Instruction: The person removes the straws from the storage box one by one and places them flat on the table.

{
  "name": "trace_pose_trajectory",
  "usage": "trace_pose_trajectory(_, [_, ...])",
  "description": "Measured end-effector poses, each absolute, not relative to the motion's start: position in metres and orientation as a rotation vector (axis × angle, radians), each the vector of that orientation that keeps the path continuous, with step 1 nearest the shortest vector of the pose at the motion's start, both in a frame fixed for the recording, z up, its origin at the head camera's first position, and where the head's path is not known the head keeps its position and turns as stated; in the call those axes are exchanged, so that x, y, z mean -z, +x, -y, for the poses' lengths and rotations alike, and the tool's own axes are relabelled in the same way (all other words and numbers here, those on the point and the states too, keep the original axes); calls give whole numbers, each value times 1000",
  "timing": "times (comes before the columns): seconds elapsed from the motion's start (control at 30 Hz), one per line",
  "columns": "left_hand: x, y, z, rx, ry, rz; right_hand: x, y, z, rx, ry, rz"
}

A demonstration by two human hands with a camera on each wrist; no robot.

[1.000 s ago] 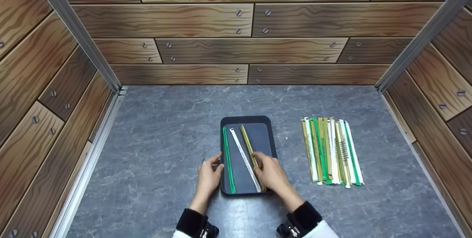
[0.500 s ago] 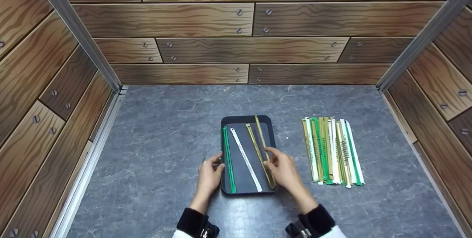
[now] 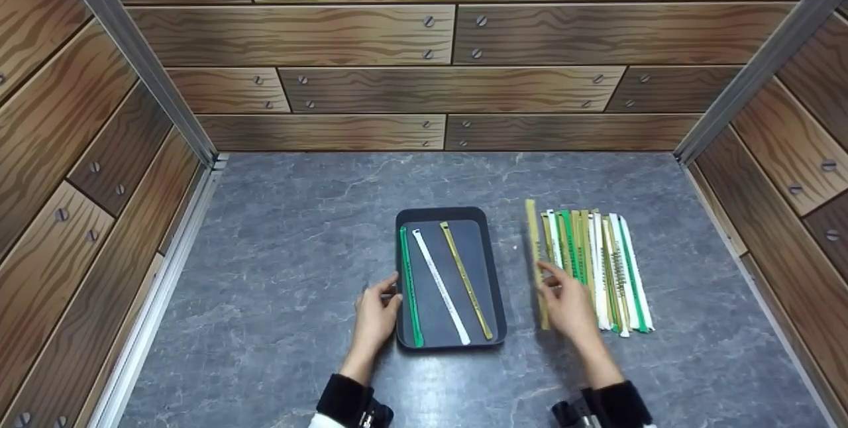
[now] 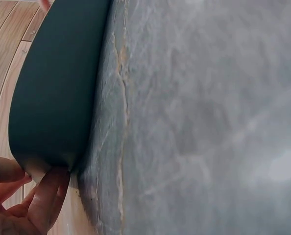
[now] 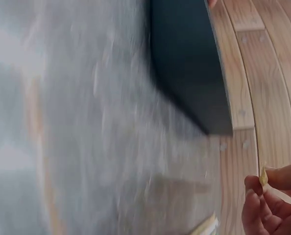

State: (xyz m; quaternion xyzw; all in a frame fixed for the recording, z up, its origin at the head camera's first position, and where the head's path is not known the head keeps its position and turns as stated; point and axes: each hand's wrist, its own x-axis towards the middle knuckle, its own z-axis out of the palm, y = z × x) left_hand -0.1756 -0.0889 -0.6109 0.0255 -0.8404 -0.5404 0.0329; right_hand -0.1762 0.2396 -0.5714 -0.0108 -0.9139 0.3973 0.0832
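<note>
A dark tray point(image 3: 454, 343) lies on the table with a green wrapped straw point(image 3: 410, 289), a white wrapped straw point(image 3: 440, 285) and a gold wrapped straw point(image 3: 466, 279) spaced apart in it. My left hand point(image 3: 376, 314) holds the tray's left side, its fingertips on the wall in the left wrist view. Right of the tray, my right hand point(image 3: 568, 303) pinches another gold straw point(image 3: 532, 232) between thumb and finger. In the right wrist view only the end of this straw point(image 5: 263, 177) shows. The held straw is slightly blurred, just left of the straw row.
A row of green, white and gold wrapped straws point(image 3: 601, 269) lies at the right, partly behind my right hand. Wood-patterned walls point(image 3: 397, 133) with metal corner strips point(image 3: 159, 70) enclose the grey table point(image 3: 298, 229) at the back and sides.
My right hand has left the tray and moved right with one gold straw, reaching the row's left edge. The other gold straw stays in the tray. My left hand has not moved.
</note>
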Motion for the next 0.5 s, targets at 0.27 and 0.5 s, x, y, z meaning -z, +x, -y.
trace_pose_trajectory(0.27, [612, -176, 89, 1671, 75, 2573, 576, -180, -279, -942, -182, 2823])
trace_pose_trajectory(0.5, [612, -176, 89, 1656, 70, 2571, 575, -186, -299, -890, -262, 2938])
